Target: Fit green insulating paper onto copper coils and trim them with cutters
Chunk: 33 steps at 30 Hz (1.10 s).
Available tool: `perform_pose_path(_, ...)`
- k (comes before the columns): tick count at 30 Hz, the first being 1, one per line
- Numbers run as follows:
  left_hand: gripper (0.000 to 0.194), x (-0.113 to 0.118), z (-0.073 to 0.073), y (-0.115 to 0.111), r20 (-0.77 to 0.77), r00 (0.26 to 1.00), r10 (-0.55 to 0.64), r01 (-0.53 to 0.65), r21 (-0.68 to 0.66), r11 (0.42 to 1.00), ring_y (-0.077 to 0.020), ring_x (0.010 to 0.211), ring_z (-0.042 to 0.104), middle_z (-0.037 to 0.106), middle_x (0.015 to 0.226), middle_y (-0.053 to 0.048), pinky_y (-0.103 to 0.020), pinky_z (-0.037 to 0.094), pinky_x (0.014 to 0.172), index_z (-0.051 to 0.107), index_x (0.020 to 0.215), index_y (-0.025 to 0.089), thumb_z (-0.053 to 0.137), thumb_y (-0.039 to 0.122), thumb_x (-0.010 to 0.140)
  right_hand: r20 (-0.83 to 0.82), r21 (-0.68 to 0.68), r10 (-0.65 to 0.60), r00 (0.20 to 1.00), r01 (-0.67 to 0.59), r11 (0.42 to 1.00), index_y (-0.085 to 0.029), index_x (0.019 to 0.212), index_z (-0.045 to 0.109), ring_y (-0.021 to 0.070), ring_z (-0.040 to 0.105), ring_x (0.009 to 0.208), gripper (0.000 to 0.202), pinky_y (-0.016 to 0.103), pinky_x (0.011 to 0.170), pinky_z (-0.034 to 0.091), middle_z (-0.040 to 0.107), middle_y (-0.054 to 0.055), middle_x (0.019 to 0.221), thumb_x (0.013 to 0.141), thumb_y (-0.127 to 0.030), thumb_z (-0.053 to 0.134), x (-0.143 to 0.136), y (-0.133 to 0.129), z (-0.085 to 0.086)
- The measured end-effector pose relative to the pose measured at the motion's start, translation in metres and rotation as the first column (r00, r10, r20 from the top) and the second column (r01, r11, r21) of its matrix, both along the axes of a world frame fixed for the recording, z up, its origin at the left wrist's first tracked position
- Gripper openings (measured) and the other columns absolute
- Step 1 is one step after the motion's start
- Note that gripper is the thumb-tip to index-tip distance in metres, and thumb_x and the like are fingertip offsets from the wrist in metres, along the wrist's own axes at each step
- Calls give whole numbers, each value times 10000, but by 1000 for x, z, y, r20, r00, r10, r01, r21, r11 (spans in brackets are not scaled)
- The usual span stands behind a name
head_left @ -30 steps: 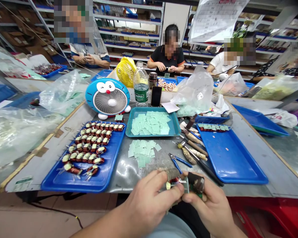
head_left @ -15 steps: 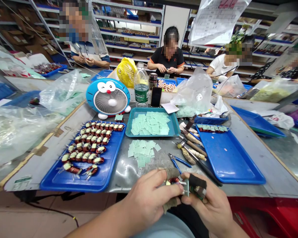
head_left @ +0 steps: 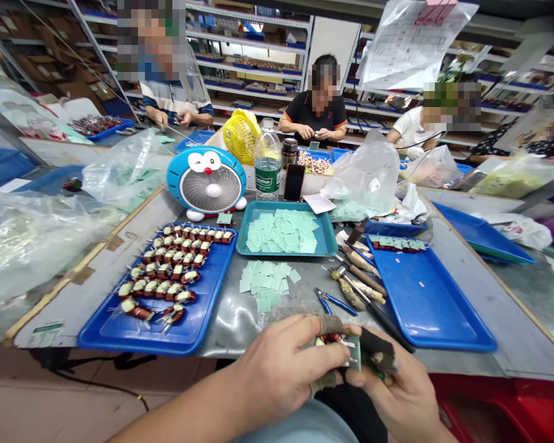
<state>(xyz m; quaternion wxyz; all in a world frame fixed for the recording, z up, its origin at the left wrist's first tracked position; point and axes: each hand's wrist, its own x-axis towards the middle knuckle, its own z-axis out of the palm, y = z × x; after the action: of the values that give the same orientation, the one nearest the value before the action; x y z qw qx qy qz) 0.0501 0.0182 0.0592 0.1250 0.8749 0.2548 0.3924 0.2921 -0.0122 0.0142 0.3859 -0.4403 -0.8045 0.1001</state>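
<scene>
My left hand (head_left: 284, 360) is closed around a copper-wound coil (head_left: 329, 338), its fingertips wrapped in brown tape. Metal leads stick out of the coil toward the right. Against those leads, my right hand (head_left: 404, 378) pinches a small pale green board (head_left: 354, 354) by its edge; dark tape covers a right finger. Whether the leads pass through the board I cannot tell. Both hands are above the near table edge. To the left, a blue tray (head_left: 200, 307) carries rows of similar coils. Loose green boards (head_left: 265, 286) lie ahead, in front of a teal tray (head_left: 241, 237) heaped with more.
Blue-handled cutters (head_left: 339, 303) and a hammer (head_left: 373, 307) lie just beyond my hands. The right blue tray (head_left: 436, 301) has a row of coils with boards at its far end. A cartoon fan (head_left: 207, 181) and bottle (head_left: 268, 166) stand behind. Co-workers sit opposite.
The green board has turned, so more of its face and the leads beside it show. Both hands have shifted slightly right in the view. My grips stay closed.
</scene>
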Motion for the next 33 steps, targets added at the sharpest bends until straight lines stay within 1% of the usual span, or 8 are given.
perform_pose_path(4,244,1,6,3,-42,998,-41,41,-20,999,-174,773,605,656,970,-76,-278,480,676,660,1165,185,654,326,966,3,22,-7,1000,7,1000,-224,1356,561,15,649,1157,467,21,1109,460,632,-7,1252,932,-386,668,2,0,-5)
perform_pose_path(8,239,2,8,6,-57,998,-34,34,-2,999,-180,759,610,657,930,-77,-283,486,665,660,1168,174,615,326,989,-31,4,-17,999,17,1000,-214,1360,557,24,659,1146,461,24,1065,492,634,10,1249,947,-401,644,1,0,-4)
perform_pose_path(17,204,4,3,7,-11,1000,-24,24,11,1000,-182,822,649,678,906,-82,-276,506,731,663,1134,160,603,306,1004,8,-6,-11,1000,11,1000,-213,1326,562,11,665,1125,438,12,1014,511,648,2,1204,979,-479,571,-2,4,6)
perform_pose_path(23,206,2,1,5,94,991,-90,111,-249,962,-141,728,612,665,893,-31,-244,463,653,684,1071,192,721,330,922,133,103,42,990,-56,993,-177,1255,621,15,670,1104,413,13,1056,487,663,0,1182,940,-443,645,1,8,21)
perform_pose_path(27,191,2,-4,1,9,1000,-30,31,-178,984,-167,785,625,686,991,-56,-267,474,687,688,1104,209,677,320,950,-90,-127,116,989,-127,984,-204,1281,612,11,688,1061,372,-2,955,531,668,-2,1154,945,-357,647,-6,5,21)
perform_pose_path(30,192,3,-8,-3,-44,999,25,-29,-81,996,-189,807,629,691,979,-79,-283,483,704,684,1131,195,628,297,977,-275,-378,40,961,-146,914,-186,1283,629,30,704,1007,334,31,879,572,672,24,1139,975,-309,592,-11,0,13)
perform_pose_path(31,192,3,-8,-4,-51,998,27,-30,-79,996,-194,821,633,690,978,-84,-287,489,717,684,1132,191,620,292,982,-282,-410,20,959,-139,901,-175,1269,644,34,705,997,329,37,876,575,672,32,1138,972,-307,595,-12,-1,11)
perform_pose_path(33,188,2,-8,-5,-39,999,-5,0,-134,991,-194,842,642,686,985,-84,-286,498,739,687,1123,195,623,302,982,-232,-351,31,972,-114,929,-162,1226,678,38,703,1004,334,35,899,569,675,36,1132,940,-333,646,-12,-1,9)
